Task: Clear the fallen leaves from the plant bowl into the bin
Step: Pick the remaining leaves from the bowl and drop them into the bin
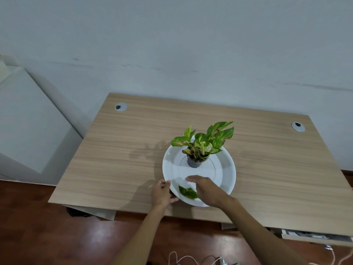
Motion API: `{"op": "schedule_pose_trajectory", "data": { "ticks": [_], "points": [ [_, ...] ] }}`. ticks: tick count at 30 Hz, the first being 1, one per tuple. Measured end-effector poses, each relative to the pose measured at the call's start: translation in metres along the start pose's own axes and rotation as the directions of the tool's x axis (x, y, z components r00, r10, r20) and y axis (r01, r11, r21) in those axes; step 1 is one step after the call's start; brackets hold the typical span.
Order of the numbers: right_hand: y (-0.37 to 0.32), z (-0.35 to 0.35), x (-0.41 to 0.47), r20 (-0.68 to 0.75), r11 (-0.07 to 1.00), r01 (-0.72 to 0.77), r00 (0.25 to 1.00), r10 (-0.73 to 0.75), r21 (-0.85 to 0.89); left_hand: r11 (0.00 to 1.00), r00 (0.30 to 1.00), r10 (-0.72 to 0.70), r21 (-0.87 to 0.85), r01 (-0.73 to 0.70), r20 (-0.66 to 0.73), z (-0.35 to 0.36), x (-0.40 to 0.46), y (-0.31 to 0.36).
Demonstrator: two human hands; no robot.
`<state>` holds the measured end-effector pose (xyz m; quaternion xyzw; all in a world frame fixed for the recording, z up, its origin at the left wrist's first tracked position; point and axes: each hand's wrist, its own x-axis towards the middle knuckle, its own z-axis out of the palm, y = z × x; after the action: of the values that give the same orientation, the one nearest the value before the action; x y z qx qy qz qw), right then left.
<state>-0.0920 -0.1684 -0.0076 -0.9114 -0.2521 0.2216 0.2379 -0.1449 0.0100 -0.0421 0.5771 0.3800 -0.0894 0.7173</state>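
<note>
A white plant bowl (pixel 225 169) sits on the wooden desk, with a small grey pot of green and yellow leaves (pixel 194 163) standing in its middle. Fallen green leaves (pixel 188 192) lie in the bowl's near part. My left hand (pixel 162 194) grips the bowl's near left rim, thumb over the edge. My right hand (pixel 205 189) hovers palm down over the bowl, fingers spread, just right of the fallen leaves and partly above them. No bin is in view.
The wooden desk (pixel 114 159) stands against a pale wall, with a cable grommet (pixel 121 107) at the back left and another (pixel 298 126) at the back right. White cables (pixel 191 260) lie on the brown floor below. A pale cabinet (pixel 28 121) stands at the left.
</note>
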Motion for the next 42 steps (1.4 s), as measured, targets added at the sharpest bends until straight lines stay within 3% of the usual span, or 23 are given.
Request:
{"op": "schedule_pose_trajectory", "data": {
  "ticks": [3,6,8,13,18,32,37,42],
  "points": [
    [0.008,-0.011,-0.002,-0.014,0.999,-0.023,1.000,0.023,-0.023,1.000,1.000,-0.010,-0.013,0.011,0.008,0.000,0.001,0.001],
    [0.005,-0.008,-0.002,0.140,0.986,0.013,0.990,0.011,-0.167,1.000,1.000,0.004,0.001,-0.004,-0.002,0.000,0.001,0.000],
    [0.001,-0.004,0.001,0.269,0.948,0.140,0.961,-0.061,-0.285,1.000,1.000,-0.001,-0.005,0.001,0.009,-0.001,0.001,0.000],
    [0.007,-0.003,0.009,0.436,0.666,0.455,0.875,-0.211,-0.591,1.000,0.999,-0.018,-0.014,0.019,0.045,-0.004,0.003,0.003],
    [0.009,-0.001,0.018,0.499,0.538,0.563,0.821,-0.278,-0.627,1.000,0.999,-0.014,-0.013,0.014,0.035,-0.003,0.003,0.001],
    [0.018,0.015,0.016,0.397,0.681,0.534,0.841,-0.368,-0.501,0.999,0.999,0.042,0.021,-0.041,-0.031,0.002,0.003,0.000],
    [0.012,0.013,0.017,0.303,0.856,0.388,0.908,-0.290,-0.342,1.000,0.999,-0.024,0.002,0.024,-0.042,0.002,0.001,0.005],
    [0.007,0.014,0.011,0.142,0.993,0.104,0.985,-0.095,-0.059,0.996,0.997,-0.083,-0.015,0.083,-0.006,0.000,-0.001,0.009]
  ]
}}
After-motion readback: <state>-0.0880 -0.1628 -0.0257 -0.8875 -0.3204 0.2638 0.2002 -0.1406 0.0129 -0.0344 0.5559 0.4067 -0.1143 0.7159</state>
